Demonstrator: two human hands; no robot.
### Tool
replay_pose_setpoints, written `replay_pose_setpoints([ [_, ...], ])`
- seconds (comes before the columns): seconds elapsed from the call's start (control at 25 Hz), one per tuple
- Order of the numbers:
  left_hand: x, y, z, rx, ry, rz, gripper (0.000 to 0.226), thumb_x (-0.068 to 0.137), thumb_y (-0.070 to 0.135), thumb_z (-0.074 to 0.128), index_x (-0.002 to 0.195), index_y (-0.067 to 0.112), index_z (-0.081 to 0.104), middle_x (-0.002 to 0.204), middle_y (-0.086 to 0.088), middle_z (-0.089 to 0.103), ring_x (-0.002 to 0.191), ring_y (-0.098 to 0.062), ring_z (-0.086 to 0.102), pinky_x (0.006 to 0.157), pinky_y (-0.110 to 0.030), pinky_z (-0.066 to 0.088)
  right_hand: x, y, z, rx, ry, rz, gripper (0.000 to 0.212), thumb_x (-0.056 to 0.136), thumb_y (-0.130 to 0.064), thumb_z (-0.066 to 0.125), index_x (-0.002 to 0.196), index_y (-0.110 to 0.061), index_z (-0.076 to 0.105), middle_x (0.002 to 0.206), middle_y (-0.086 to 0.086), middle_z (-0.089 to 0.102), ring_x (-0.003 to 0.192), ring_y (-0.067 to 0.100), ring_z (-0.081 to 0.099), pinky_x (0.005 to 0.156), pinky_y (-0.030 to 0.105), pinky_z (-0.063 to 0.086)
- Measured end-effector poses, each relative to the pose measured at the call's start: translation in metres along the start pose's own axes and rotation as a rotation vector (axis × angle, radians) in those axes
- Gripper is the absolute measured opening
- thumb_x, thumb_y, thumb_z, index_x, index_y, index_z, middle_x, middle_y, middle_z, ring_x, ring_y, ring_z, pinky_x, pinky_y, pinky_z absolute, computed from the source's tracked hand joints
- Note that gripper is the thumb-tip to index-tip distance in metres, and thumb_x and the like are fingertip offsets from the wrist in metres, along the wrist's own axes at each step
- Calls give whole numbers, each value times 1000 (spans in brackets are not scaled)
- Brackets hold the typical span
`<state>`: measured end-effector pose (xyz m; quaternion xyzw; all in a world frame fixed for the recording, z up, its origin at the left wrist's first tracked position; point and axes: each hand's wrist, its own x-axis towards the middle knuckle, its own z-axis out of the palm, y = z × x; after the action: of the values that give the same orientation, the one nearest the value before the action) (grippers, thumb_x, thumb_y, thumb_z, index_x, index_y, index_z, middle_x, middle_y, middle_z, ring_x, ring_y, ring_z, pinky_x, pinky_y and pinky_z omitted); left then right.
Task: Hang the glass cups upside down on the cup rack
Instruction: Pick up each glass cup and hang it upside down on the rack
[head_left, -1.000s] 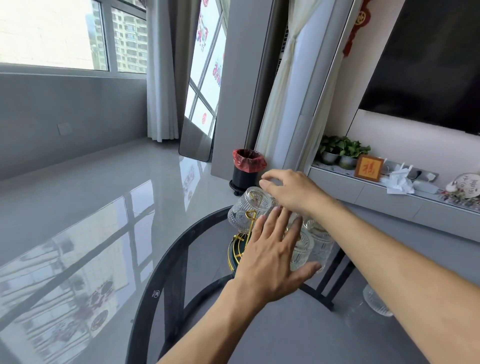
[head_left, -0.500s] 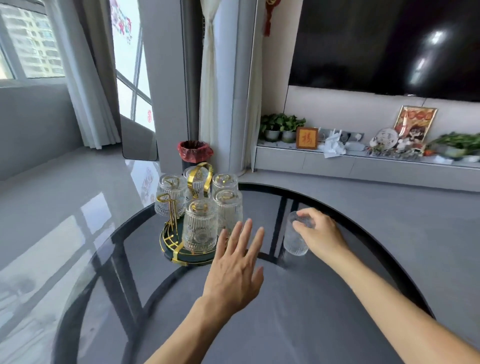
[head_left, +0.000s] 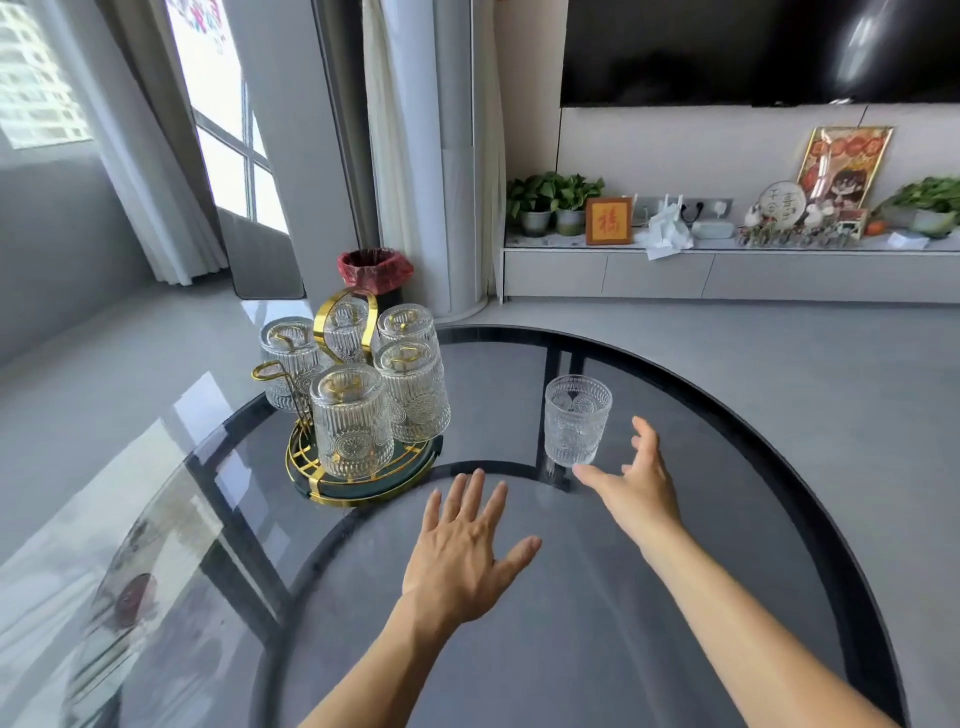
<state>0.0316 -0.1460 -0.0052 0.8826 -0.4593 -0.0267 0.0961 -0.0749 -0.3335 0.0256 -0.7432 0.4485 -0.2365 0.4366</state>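
Left hand (head_left: 460, 558): nearest, flat, fingers spread, palm down over the round dark glass table (head_left: 727, 545), holding nothing.

Right hand (head_left: 636, 483): wide open, empty, thumb and fingers splayed either side of a gap. Just beyond its fingertips stands the loose ribbed clear glass cup (head_left: 575, 420), upright, mouth up, apparently untouched.

Far left of that open grip: gold wire cup rack on a dark round tray (head_left: 363, 480).

Risks, as I judge them: the cup needs inverting before hanging; smooth glass could slip mid-turn. Swinging it in may knock hung cups. The only free peg looks to be on the rack's far left side (head_left: 267, 371).

Count: five cups hung upside down; one loose; one rack; two hands.
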Motion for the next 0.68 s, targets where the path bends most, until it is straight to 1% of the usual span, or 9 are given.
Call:
replay_pose_setpoints([
  [0.12, -1, 0, 5, 1, 7, 4, 86, 87, 80, 11, 158, 31, 6, 167, -1, -7, 152, -18, -13, 120, -40, -12, 18, -9, 20, 72, 23, 7, 107, 60, -45, 82, 145, -35, 19, 153, -1, 38, 130, 26, 47, 104, 48, 40],
  [0.2, 0, -1, 5, 1, 5, -4, 86, 86, 80, 11, 158, 32, 6, 167, -1, -7, 152, -18, -14, 120, -40, -13, 26, -16, 31, 15, 30, 14, 100, 57, -47, 80, 140, -36, 26, 142, 0, 51, 121, 30, 54, 99, 45, 43],
  [0.28, 1, -2, 6, -1, 19, -4, 86, 86, 79, 12, 158, 32, 6, 167, -1, -6, 152, -17, -13, 120, -40, -12, 29, -20, 38, -85, 66, 44, 87, 54, -50, 78, 130, -33, 37, 125, 8, 62, 111, 34, 57, 93, 41, 45],
  [0.32, 2, -2, 7, -5, 26, -3, 86, 87, 79, 12, 158, 32, 7, 167, -1, -6, 152, -17, -13, 121, -41, -11, 30, -20, 40, -98, 84, 56, 83, 53, -50, 78, 124, -30, 41, 120, 9, 64, 107, 34, 57, 93, 41, 45],
  [0.4, 2, 0, 8, -15, 26, -6, 86, 86, 79, 14, 157, 31, 10, 167, -1, -3, 152, -17, -11, 121, -41, -11, 28, -17, 40, -63, 82, 63, 78, 48, -52, 78, 114, -28, 44, 113, 5, 64, 102, 30, 55, 93, 44, 45],
  [0.52, 2, 0, 4, -76, 36, -28, 83, 87, 76, 21, 156, 29, 21, 167, -3, 6, 153, -19, -3, 120, -40, -9, 9, -10, 32, 110, -45, 49, 71, 44, -54, 81, 103, -37, 47, 109, -8, 64, 101, 20, 58, 87, 42, 50],
  [0.6, 0, 0, 0, -92, 46, -31, 77, 91, 70, 25, 153, 26, 28, 166, -6, 14, 153, -21, 3, 121, -40, -5, -13, -10, 24, 219, -145, 10, 68, 44, -48, 86, 102, -36, 51, 109, -9, 66, 99, 13, 62, 82, 37, 51],
  [0.68, -4, 2, -5, -79, 40, -19, 71, 95, 64, 26, 154, 23, 27, 166, -8, 15, 153, -24, 4, 121, -42, -2, -37, -18, 20, 311, -213, -29, 70, 45, -39, 89, 106, -32, 55, 110, -7, 69, 98, 10, 64, 78, 31, 49],
])
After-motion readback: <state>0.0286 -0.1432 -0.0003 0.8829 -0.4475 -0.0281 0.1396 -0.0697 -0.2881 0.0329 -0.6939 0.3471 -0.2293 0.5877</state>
